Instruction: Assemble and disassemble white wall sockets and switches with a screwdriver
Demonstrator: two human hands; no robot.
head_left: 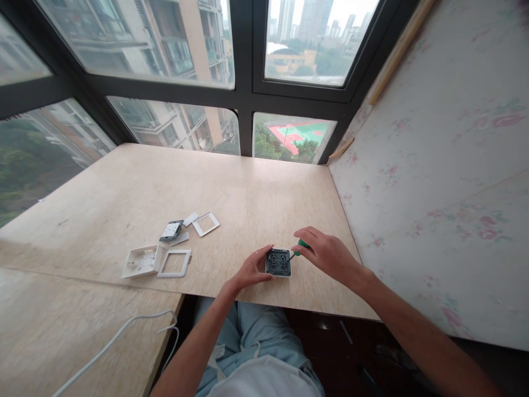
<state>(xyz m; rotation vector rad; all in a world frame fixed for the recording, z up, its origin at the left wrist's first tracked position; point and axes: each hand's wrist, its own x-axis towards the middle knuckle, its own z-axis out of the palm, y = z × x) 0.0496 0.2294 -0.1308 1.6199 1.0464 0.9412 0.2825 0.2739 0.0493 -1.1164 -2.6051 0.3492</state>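
My left hand grips a wall socket by its left side, thumb along the near edge and fingers at the far edge. The socket's dark inner face points up, with a white rim around it, and it rests on the stone ledge. In my right hand is a screwdriver with a green handle, closed between thumb and fingers. Its shaft slants down left to the socket's right side; whether the tip sits in a screw is too small to tell.
Left on the ledge lie a white back box, a white frame, another frame, a switch module and small white plates. A white cable crosses the lower left. Windows and a papered wall bound the ledge.
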